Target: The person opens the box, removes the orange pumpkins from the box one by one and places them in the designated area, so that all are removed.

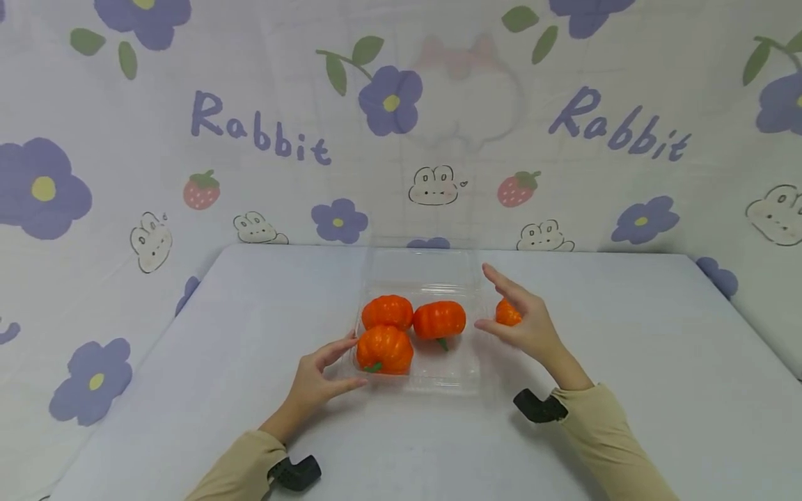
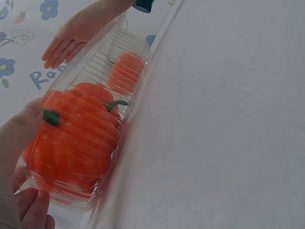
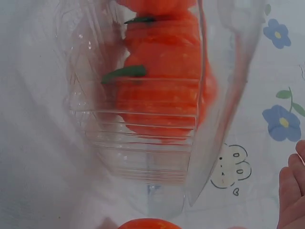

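Note:
Three orange toy pumpkins sit in a clear plastic box: one at the back left, one at the front left and one at the right with its green stem toward the front. The box has its clear lid raised at the back. At the front left corner, my left hand holds the box wall between thumb and fingers. My right hand is just right of the box, thumb and fingers spread and holding nothing. Partly hidden behind it lies another orange pumpkin.
The box stands on a white table. Behind the table hangs a white cloth printed with flowers, rabbits and strawberries. A black strap piece sticks out at the right wrist, and a similar one at the left.

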Demonstrator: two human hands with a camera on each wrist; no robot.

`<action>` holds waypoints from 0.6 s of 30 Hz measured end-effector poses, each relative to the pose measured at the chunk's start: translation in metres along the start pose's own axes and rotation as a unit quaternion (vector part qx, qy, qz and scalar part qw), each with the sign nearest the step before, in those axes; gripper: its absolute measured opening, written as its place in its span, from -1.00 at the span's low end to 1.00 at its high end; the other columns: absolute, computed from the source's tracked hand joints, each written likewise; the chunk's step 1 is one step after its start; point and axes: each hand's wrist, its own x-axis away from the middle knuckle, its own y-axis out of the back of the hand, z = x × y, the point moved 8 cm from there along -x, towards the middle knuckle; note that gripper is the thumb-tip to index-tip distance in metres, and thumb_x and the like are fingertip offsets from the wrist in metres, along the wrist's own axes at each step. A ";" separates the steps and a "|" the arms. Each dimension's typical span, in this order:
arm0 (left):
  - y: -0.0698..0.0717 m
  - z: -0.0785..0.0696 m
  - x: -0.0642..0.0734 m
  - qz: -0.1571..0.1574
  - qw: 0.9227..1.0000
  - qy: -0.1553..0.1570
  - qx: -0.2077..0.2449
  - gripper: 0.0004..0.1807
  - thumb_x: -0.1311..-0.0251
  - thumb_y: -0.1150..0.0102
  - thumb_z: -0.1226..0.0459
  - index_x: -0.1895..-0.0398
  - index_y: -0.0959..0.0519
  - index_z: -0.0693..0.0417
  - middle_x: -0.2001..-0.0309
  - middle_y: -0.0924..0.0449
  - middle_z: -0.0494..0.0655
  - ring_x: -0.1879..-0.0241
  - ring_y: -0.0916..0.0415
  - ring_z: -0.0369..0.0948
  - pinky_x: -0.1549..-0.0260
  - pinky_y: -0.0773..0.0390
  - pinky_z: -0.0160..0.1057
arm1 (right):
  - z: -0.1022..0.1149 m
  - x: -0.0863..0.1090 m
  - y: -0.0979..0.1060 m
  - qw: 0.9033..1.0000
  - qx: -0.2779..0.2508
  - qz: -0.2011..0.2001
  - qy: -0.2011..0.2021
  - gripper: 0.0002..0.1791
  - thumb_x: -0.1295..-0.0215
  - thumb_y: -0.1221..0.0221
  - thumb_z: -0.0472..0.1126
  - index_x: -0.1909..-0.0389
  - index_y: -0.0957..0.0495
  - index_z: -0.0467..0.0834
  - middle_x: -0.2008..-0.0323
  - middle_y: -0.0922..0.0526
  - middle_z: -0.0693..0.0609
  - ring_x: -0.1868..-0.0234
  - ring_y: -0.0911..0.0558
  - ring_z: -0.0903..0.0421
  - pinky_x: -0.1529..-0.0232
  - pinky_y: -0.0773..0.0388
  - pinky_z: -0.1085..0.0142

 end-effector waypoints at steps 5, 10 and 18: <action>0.000 0.001 0.000 -0.003 1.000 -0.005 0.000 -0.40 0.33 -0.39 0.56 0.07 -0.44 0.48 -0.02 -0.37 0.37 -0.05 -0.31 0.16 0.00 -0.30 0.00 | -0.001 0.002 -0.004 1.000 0.027 0.003 0.002 -0.18 0.25 -0.36 -0.52 -0.15 -0.24 -0.48 -0.14 -0.30 -0.33 -0.16 -0.30 -0.16 -0.12 -0.28 0.27; 0.000 0.004 0.002 -0.004 1.000 0.006 -0.006 -0.40 0.32 -0.41 0.53 0.05 -0.45 0.45 -0.03 -0.38 0.33 -0.06 -0.32 0.12 -0.01 -0.32 -0.03 | 0.000 0.005 -0.011 0.999 0.035 0.010 0.035 -0.18 0.32 -0.38 -0.54 -0.10 -0.26 -0.53 -0.10 -0.32 -0.39 -0.13 -0.31 -0.22 -0.15 -0.23 0.26; 0.000 0.004 0.000 -0.001 1.000 0.007 -0.007 -0.40 0.31 -0.40 0.52 0.05 -0.44 0.44 -0.04 -0.37 0.34 -0.07 -0.31 0.12 0.00 -0.32 0.03 | -0.032 0.010 -0.023 0.996 0.055 0.017 0.069 -0.13 0.38 -0.44 -0.46 -0.12 -0.31 -0.44 -0.11 -0.35 -0.31 -0.16 -0.31 -0.13 -0.16 -0.20 0.33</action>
